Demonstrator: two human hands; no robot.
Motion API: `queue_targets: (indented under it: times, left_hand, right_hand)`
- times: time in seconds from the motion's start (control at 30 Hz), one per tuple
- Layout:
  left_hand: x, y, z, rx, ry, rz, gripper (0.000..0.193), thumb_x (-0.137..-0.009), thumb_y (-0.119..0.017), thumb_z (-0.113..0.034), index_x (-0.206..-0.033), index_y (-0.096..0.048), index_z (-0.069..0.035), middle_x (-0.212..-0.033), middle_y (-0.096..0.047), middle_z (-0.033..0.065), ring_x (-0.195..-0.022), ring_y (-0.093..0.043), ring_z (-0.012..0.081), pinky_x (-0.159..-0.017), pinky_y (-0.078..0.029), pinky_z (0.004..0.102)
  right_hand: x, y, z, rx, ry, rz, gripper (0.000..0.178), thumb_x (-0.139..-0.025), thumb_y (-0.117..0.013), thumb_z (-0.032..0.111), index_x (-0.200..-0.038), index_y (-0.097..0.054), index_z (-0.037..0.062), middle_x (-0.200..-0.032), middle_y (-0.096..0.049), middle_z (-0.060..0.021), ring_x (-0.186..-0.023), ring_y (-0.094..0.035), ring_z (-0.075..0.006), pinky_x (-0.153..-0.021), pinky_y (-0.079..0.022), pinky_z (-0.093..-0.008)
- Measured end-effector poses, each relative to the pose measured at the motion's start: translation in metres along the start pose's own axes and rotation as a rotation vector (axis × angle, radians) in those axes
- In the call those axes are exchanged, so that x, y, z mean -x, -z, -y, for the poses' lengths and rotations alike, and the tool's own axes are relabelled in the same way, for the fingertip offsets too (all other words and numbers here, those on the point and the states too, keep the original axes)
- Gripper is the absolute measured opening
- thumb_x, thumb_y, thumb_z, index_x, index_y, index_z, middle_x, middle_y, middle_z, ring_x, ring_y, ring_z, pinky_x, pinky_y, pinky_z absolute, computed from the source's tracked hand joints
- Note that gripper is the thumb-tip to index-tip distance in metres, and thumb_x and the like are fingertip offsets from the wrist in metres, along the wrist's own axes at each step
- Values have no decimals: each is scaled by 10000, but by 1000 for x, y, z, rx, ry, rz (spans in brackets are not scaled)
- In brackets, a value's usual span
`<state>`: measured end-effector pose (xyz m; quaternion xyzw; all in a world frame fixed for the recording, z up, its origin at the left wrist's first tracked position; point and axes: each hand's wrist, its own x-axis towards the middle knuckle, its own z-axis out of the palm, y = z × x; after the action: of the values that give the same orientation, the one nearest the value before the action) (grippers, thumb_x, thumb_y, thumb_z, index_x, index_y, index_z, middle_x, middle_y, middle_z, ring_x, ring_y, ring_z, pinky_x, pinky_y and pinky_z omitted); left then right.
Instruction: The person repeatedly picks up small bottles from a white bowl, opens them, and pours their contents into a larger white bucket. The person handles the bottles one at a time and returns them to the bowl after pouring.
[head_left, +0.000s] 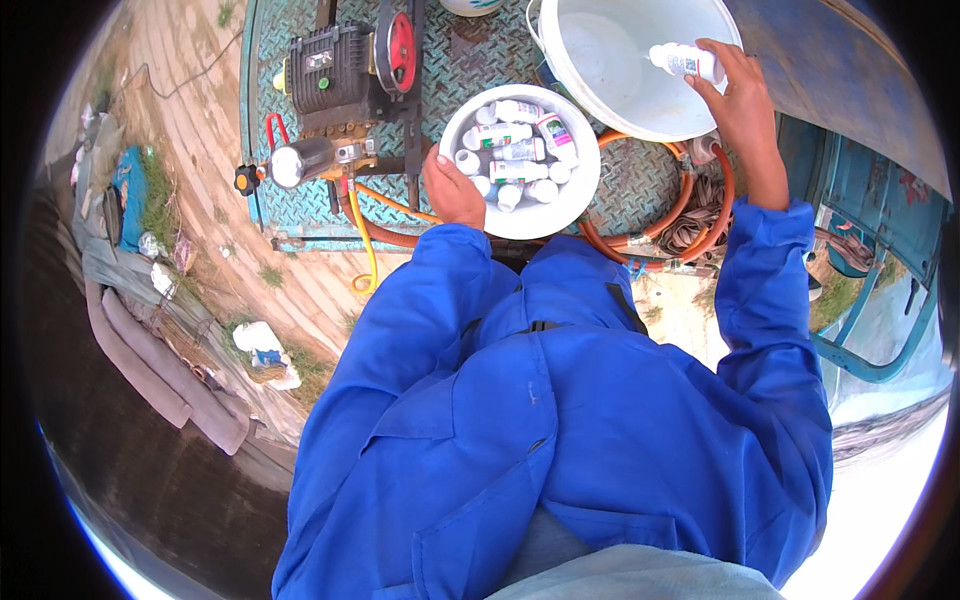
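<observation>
My left hand [453, 190] is wrapped round the left rim of a white bowl [530, 222]. Several small white bottles [519, 150] with printed labels lie heaped in that bowl. Over the mouth of a large white bucket [610, 85], my right hand [737, 95] grips one more white bottle [687, 62]. This bottle lies nearly sideways, its narrow end pointing left. Whether it is capped is too small to tell.
A black pump [332, 70] with a red pulley [401, 52] stands on the teal tread-plate platform [450, 65] at left. Orange hoses [690, 205] coil below the bucket. A yellow hose [362, 240] hangs over the near edge. A blue metal frame [880, 370] is at right.
</observation>
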<state>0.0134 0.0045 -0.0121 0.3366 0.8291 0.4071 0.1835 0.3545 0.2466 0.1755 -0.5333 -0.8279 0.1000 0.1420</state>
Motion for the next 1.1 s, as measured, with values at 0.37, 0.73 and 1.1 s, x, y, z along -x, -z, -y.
queue_targets:
  times: [0.37, 0.73, 1.1]
  left_hand:
    - [0, 0, -2, -23, -72, -28, 446, -1220, -402, -312, -1342, -668, 24, -1260, -704, 271, -1163, -670, 482, -1004, -529, 532]
    - [0, -3, 7, -66, -64, -34, 480, -1221, -392, -336, -1355, -664, 35, -1293, -709, 293, -1190, -667, 504, -1039, -526, 545]
    - [1, -3, 3, -69, -41, -31, 485, -1221, -383, -338, -1346, -662, 39, -1279, -707, 297, -1184, -667, 503, -1037, -523, 541]
  right_hand:
    - [-6, 49, -17, 20, 182, -100, 485, -937, -883, 229, -1398, -750, 158, -1335, -756, -69, -1090, -655, -320, -880, -568, -433]
    - [-3, 93, -2, 46, 267, -94, 497, -929, -887, 151, -1404, -748, 109, -1378, -756, -101, -1236, -677, -345, -1061, -554, -441]
    - [-9, 107, 26, 138, 327, -314, 405, -945, -809, 76, -1338, -734, 10, -1020, -762, -214, -898, -733, -438, -869, -609, -483]
